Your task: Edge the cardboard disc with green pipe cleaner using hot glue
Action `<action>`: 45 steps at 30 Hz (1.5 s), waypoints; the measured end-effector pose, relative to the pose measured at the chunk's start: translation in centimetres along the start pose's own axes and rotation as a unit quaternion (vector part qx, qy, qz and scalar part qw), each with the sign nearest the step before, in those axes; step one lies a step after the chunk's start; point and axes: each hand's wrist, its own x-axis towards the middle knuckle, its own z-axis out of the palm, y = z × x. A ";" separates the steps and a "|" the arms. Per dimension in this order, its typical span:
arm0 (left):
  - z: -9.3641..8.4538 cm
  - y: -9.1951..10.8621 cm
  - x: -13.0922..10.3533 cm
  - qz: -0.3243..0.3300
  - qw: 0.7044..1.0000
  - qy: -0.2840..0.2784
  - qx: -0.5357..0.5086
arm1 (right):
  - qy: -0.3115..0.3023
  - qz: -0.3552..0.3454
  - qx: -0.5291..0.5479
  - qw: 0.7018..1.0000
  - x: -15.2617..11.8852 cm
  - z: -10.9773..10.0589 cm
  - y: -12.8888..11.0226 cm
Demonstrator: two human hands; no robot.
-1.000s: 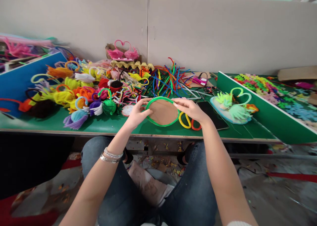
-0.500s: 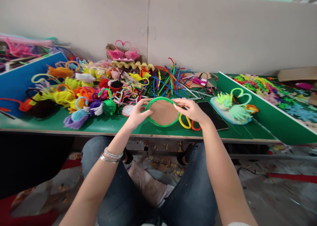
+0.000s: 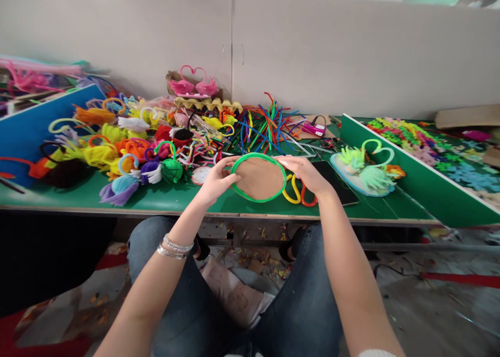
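Note:
My left hand (image 3: 217, 181) grips the left edge of an oval brown cardboard disc (image 3: 261, 177), thumb on the near face and fingers behind. A fuzzy green pipe-cleaner rim (image 3: 258, 200) runs round the disc. At the disc's upper right edge, my right hand (image 3: 307, 172) has its fingers stretched out by the rim; whether they touch it I cannot tell. Just below that hand, a yellow bent loop (image 3: 291, 190) and an orange-red bent loop (image 3: 308, 198) lie on the green tabletop (image 3: 191, 203).
Colourful pipe-cleaner swans (image 3: 125, 164) crowd the left side. Loose pipe cleaners (image 3: 269, 125) lie behind the disc. To the right are a black tablet (image 3: 336, 182), a pale green swan pair (image 3: 363, 172) and a green divider board (image 3: 414, 174). A pink swan pair (image 3: 194, 86) stands at the back.
My right thumb and fingers have come off their hold on the disc's right edge, and the hand has shifted slightly. The left hand keeps its grip.

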 end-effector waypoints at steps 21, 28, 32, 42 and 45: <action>-0.3 -0.3 0.1 0.071 0.997 -0.012 0.024 | 0.007 -0.024 -0.003 1.000 0.2 1.0 -0.6; -0.7 -0.6 0.3 0.141 0.988 -0.023 0.064 | 0.021 -0.043 -0.008 0.999 0.0 1.1 -0.7; -0.7 -0.6 0.4 0.137 0.989 -0.021 0.053 | 0.017 -0.053 0.000 0.998 0.0 1.3 -0.6; -0.8 -1.0 1.1 0.068 0.995 0.049 0.061 | 0.046 0.006 -0.002 0.999 1.2 1.5 1.1; -1.2 -1.1 1.5 0.096 0.985 0.138 0.042 | 0.053 0.001 -0.026 0.998 1.9 2.2 2.4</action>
